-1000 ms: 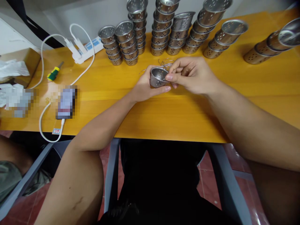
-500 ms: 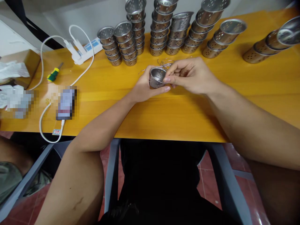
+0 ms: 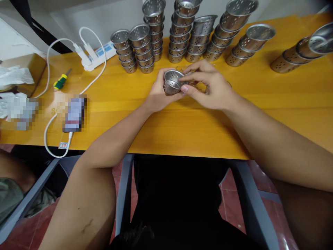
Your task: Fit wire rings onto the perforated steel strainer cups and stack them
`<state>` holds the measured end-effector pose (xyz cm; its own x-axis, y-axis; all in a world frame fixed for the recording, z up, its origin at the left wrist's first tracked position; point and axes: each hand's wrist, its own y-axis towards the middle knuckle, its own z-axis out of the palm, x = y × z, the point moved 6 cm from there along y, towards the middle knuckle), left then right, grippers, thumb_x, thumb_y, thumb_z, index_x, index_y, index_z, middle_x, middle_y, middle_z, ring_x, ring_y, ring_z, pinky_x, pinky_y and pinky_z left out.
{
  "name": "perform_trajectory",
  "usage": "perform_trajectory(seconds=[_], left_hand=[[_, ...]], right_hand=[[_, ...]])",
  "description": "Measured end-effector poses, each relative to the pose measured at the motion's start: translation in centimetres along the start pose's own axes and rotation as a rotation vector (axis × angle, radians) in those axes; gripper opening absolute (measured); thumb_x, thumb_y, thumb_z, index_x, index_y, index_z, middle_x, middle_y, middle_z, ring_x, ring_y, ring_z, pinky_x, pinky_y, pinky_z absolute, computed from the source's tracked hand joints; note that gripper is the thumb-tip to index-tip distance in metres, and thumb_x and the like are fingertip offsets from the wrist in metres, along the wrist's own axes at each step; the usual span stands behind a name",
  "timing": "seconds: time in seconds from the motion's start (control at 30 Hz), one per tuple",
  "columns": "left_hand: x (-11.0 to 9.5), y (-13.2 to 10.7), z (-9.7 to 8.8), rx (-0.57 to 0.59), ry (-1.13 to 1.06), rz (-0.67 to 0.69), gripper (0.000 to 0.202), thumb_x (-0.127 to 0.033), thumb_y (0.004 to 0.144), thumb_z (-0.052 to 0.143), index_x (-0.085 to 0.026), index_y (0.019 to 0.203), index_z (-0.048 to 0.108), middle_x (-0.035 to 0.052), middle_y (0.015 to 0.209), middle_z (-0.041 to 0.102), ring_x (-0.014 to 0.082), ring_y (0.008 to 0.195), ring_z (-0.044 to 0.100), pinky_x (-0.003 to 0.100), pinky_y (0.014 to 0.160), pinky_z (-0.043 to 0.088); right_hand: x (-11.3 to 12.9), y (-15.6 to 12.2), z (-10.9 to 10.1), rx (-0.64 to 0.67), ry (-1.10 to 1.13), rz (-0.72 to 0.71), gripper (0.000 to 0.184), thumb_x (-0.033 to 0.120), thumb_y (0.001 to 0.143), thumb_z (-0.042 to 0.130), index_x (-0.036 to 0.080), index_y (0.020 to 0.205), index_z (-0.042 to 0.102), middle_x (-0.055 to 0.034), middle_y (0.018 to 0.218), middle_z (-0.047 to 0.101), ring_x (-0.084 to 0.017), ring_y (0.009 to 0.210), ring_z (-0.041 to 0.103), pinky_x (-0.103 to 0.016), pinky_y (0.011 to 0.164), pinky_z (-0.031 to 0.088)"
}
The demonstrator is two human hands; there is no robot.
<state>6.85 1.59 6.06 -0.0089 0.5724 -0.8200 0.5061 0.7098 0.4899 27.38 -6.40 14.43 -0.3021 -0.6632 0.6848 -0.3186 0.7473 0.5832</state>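
A small perforated metal cup [image 3: 171,82] is gripped in my left hand [image 3: 157,93], just above the yellow wooden table [image 3: 166,121]. My right hand [image 3: 208,85] is closed, thumb and fingers pinched at the cup's right rim; a thin wire seems to be between them, but it is too fine to make out. Behind my hands lies a small heap of thin wire pieces [image 3: 191,69], mostly hidden by my right hand.
Several stacks of the same metal cups [image 3: 182,34] line the table's back edge; more lie tilted at the far right [image 3: 301,48]. On the left are a white power strip with cables [image 3: 96,53], a yellow-green screwdriver [image 3: 61,80], a phone [image 3: 74,113] and a cardboard box [image 3: 26,67].
Both hands have shifted slightly away from me with the cup. My right hand has turned, its fingers now curled over the cup's rim.
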Motion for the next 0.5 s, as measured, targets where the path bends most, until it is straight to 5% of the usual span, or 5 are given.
perform_trajectory(seconds=[0.13,0.33,0.43,0.5], left_hand=[[0.7,0.2,-0.3,0.06,0.038,-0.009,0.115,-0.102,0.082,0.107,-0.05,0.163,0.044,0.0,0.163,0.076,0.0361,0.146,0.068,0.075,0.136,0.064],[-0.1,-0.1,0.5,0.133,0.014,0.059,0.131,-0.106,0.082,0.103,-0.042,0.174,0.033,0.0115,0.18,0.067,0.0453,0.162,0.069,0.072,0.143,0.065],[-1.4,-0.6,1.2,0.144,0.056,0.07,0.139,-0.109,0.088,0.096,-0.037,0.182,0.025,0.0183,0.197,0.054,0.0454,0.18,0.061,0.068,0.158,0.058],[-1.5,-0.8,1.3,0.113,0.091,0.059,0.139,-0.117,0.093,0.08,-0.034,0.189,0.02,0.0197,0.198,0.05,0.0457,0.187,0.058,0.072,0.155,0.058]], right_hand=[[-0.1,-0.1,0.8,0.066,0.031,0.056,0.05,0.093,0.103,0.105,0.046,0.118,0.097,-0.0132,0.142,0.085,-0.049,0.158,0.074,-0.076,0.122,0.075],[-0.1,-0.3,1.0,0.041,0.029,0.085,0.075,0.089,0.091,0.116,0.044,0.144,0.089,-0.012,0.155,0.084,-0.051,0.157,0.072,-0.073,0.133,0.068],[-0.8,-0.2,0.9,0.052,-0.015,0.069,0.088,0.089,0.09,0.118,0.043,0.157,0.084,-0.0126,0.16,0.083,-0.046,0.155,0.068,-0.065,0.139,0.064],[-1.6,0.1,-0.6,0.029,-0.117,0.019,0.096,0.087,0.09,0.119,0.04,0.164,0.081,-0.0144,0.163,0.081,-0.041,0.154,0.064,-0.058,0.141,0.06]])
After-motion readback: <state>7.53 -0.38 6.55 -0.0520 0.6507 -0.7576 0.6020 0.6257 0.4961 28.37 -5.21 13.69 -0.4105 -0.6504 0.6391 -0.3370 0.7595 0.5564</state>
